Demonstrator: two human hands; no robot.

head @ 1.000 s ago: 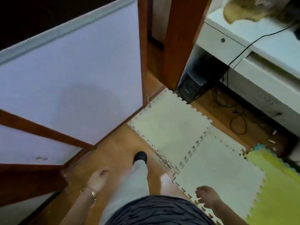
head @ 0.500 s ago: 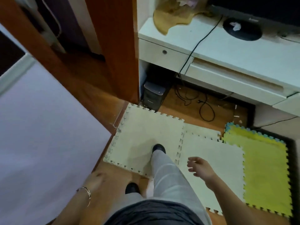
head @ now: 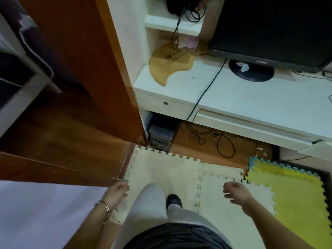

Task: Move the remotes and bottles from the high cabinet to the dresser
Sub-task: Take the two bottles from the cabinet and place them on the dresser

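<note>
remotes and bottles aren't anywhere i can see, both hands are empty. left hand hangs loosely curled by the wooden door, maybe brushing its edge, too blurry to tell. right hand is half open over the cream foam mat, white desk ahead

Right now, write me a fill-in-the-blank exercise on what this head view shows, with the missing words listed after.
1. Both hands, the left hand and the right hand, hold ____.
2. The bracelet sits on the ____ wrist.
3. The black monitor stands on the ____ desk.
4. Right of the cream foam mats lies a ____ mat.

Missing words: nothing; left; white; yellow
</note>
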